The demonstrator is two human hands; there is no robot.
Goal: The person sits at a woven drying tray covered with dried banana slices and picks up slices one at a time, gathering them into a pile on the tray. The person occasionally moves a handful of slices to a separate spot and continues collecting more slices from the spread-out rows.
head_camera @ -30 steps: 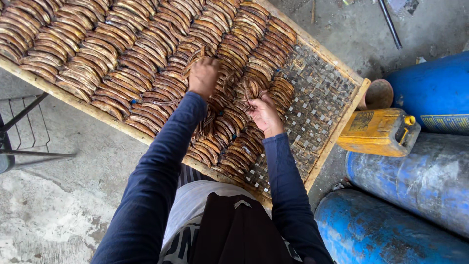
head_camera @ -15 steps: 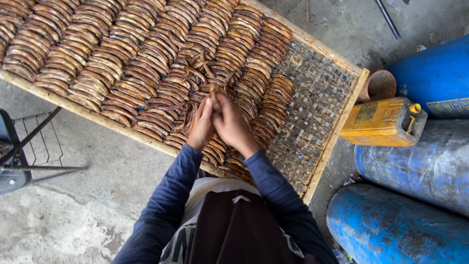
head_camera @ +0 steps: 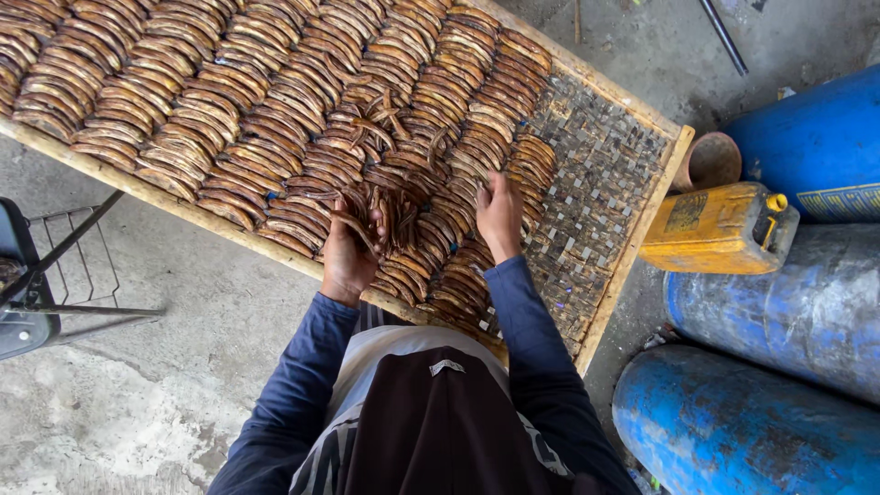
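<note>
So there's only the one view, looking straight down from the head: the person is bent over a big woven drying tray with a pale wooden frame, and it's packed with rows of overlapping brown dried slices, curved and kind of banana-like, though I can't tell exactly what they are. The left hand is at the near edge of the tray, fingers curled around a small bunch of those dark slices, so it's clearly gripping some. The right hand is a little to the right of that, palm down and fingers spread flat on the slices in the last rows, pressing or touching rather than gripping anything. Both arms are in dark blue sleeves. The right end of the tray is bare weave with no slices on it. Just past that end sits a yellow jerry can lying on its side, with a small brown clay pot beyond it, and blue metal drums stacked along the right side. Over on the left near the floor there's a black wire-frame stand, on rough grey concrete.
</note>
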